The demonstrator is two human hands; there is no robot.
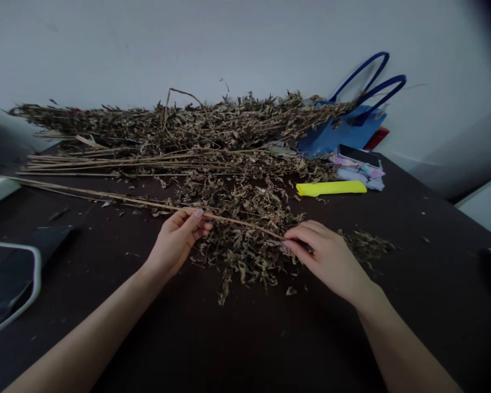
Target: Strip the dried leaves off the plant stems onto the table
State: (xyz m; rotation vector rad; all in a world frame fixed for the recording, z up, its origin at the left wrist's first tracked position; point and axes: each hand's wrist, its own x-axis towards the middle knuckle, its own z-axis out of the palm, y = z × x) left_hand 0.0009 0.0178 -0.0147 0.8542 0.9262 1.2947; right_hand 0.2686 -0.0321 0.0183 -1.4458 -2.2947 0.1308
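A long, thin dried stem runs between my two hands, bare of leaves along this stretch. My left hand pinches it between thumb and fingers. Farther right, my right hand grips it with thumb and forefinger near its right end. Toward the left, the stem stretches past the table's far left part. Beneath it lies a loose heap of dried leaves, spread on the dark table. Behind the heap rest several more dried stalks, their leafy ends to the right.
A thick pile of leafy dried stalks lies along the wall. At the back right are a blue bag, a phone on cloth and a yellow strip. Dark phone-like objects lie left; small leaf bits lie right.
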